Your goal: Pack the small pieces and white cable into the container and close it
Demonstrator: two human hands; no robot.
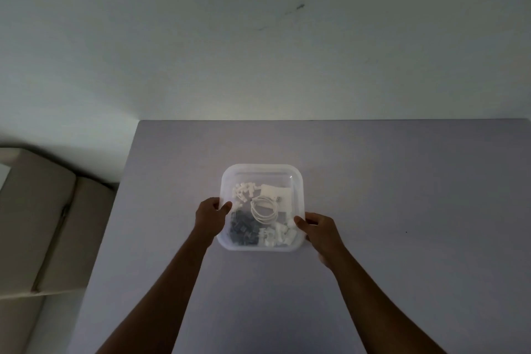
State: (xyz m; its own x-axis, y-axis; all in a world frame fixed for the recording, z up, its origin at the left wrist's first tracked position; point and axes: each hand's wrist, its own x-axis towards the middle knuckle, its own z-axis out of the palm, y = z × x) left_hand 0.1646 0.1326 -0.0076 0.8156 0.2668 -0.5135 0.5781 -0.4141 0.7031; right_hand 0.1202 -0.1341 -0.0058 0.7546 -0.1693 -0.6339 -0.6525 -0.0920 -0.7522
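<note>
A square translucent plastic container (262, 171) rests in the middle of the grey table. Its clear lid seems to lie on top. Through it I see a coiled white cable (263, 208), small white pieces (242, 191) at the upper left, more white pieces (280, 234) at the lower right, dark grey pieces (243, 230) at the lower left and a flat white block (277, 191). My left hand (211, 214) grips the container's left edge, thumb on top. My right hand (317, 228) grips its right edge near the front corner.
The grey table (373, 210) ends at a far edge against a pale wall and at a left edge. A beige cushioned sofa (37, 224) stands to the left, below table level.
</note>
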